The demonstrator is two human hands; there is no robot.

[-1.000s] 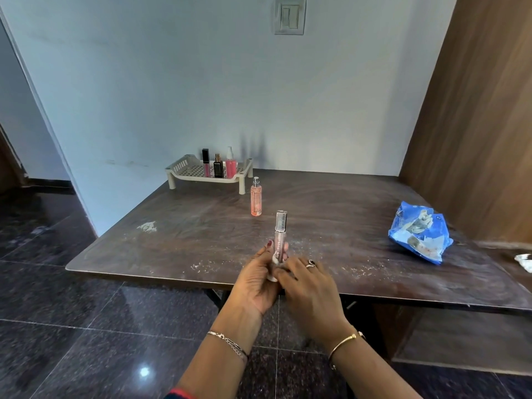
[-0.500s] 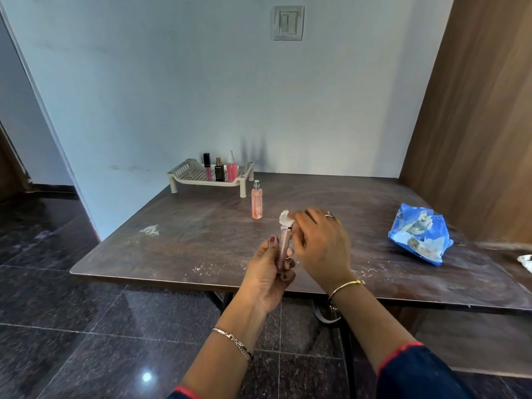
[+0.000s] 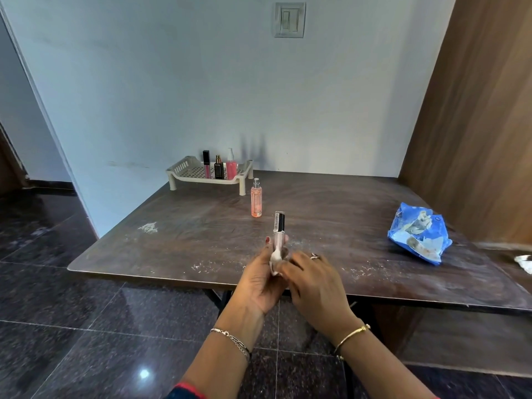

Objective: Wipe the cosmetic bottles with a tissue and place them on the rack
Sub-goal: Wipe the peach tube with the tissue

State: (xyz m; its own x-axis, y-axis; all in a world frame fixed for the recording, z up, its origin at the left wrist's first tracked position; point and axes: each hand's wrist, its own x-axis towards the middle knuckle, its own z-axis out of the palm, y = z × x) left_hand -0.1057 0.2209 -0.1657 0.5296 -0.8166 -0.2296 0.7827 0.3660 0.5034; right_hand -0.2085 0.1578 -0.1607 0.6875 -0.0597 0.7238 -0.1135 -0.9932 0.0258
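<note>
My left hand (image 3: 260, 280) holds a slim cosmetic tube (image 3: 278, 228) upright by its lower part; its black cap with a label points up. My right hand (image 3: 313, 286) presses a small white tissue (image 3: 275, 259) against the tube's bottom end. An orange spray bottle (image 3: 256, 202) stands on the table just beyond the tube. At the far left corner sits a cream plastic rack (image 3: 184, 169) carrying a pink lip gloss (image 3: 206, 164), a dark small bottle (image 3: 219, 167) and a pink pump bottle (image 3: 231, 165).
The dark wooden table (image 3: 345, 226) has white dust marks near its front edge. A blue tissue packet (image 3: 419, 233) lies at the right. A wooden panel (image 3: 483, 125) rises on the right, with a white crumpled scrap (image 3: 524, 262) at its foot. Dark tiled floor lies below.
My right hand with the tissue has slid from the tube's top down to its bottom end. The cap is now uncovered. Left hand keeps its hold.
</note>
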